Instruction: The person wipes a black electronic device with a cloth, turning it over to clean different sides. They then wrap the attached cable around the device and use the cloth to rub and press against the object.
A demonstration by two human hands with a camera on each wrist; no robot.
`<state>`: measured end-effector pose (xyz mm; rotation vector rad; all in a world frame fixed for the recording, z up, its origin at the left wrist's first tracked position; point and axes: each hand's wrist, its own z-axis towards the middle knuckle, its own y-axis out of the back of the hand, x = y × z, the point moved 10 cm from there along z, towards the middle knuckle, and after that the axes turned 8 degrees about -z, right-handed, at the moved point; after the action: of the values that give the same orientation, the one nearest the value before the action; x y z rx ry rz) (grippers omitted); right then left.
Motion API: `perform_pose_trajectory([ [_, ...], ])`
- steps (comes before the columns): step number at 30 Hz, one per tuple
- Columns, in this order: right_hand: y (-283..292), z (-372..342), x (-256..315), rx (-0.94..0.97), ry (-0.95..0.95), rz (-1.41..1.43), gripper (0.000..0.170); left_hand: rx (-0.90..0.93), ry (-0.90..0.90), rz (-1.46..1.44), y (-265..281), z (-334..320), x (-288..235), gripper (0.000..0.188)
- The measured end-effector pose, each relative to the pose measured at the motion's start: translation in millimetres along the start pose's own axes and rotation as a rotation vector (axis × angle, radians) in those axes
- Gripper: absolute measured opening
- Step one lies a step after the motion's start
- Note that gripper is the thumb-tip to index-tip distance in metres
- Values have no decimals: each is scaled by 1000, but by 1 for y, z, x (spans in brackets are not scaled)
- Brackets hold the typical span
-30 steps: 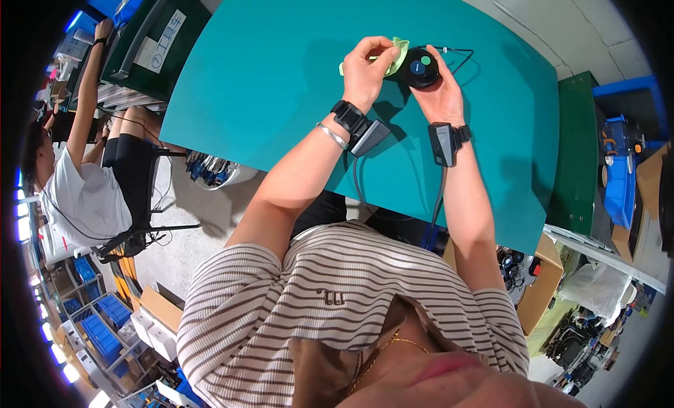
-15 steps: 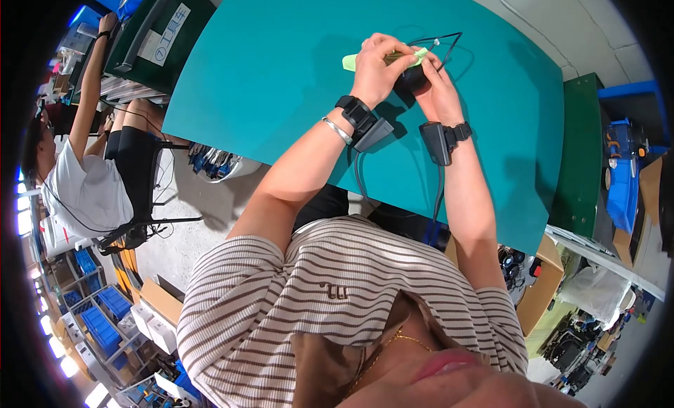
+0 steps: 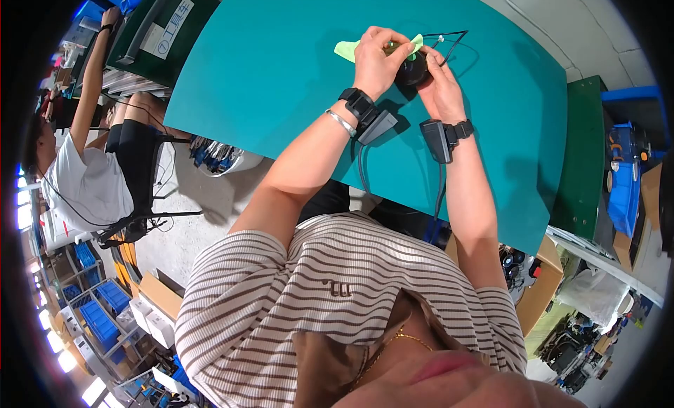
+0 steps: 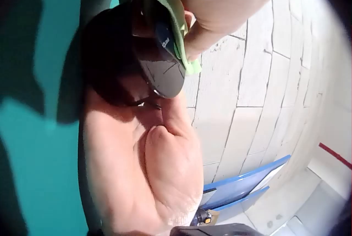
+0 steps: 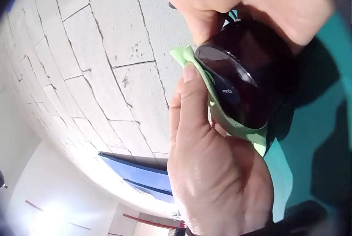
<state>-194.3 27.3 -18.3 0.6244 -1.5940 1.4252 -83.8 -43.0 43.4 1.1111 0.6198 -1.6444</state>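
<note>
Evidently two curled hands [image 3: 373, 70] [image 3: 442, 96]: one in a pinch on one green cloth [image 3: 346, 51], the other around one black device [image 3: 413, 73].

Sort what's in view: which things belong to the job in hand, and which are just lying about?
Job:
- cloth, in the left hand
- black device, in the right hand
- cable, probably the device's

Lying about:
- blue bins
- cartons
- plastic bag

Both hands [image 3: 375, 65] [image 3: 443, 92] grip close together, forearms [image 3: 305, 155] [image 3: 472, 183] extended.
</note>
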Motion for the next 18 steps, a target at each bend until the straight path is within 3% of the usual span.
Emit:
perform_pose_trajectory([
  [2,8,2,-3,-26,9,37,24,-3,30,-32,0,1,5,13],
  [4,6,2,-2,-29,6,26,25,91,-190,57,-11,-2,-12,13],
  [8,12,5,-5,-53,-6,-24,25,121,-225,107,-14,-4,-19,13],
  [13,7,1,-1,-38,-44,-11,27,300,-346,181,-28,-12,-29,11],
  [18,10,2,-3,-34,-50,-54,30,369,-325,229,-32,-12,-28,10],
])
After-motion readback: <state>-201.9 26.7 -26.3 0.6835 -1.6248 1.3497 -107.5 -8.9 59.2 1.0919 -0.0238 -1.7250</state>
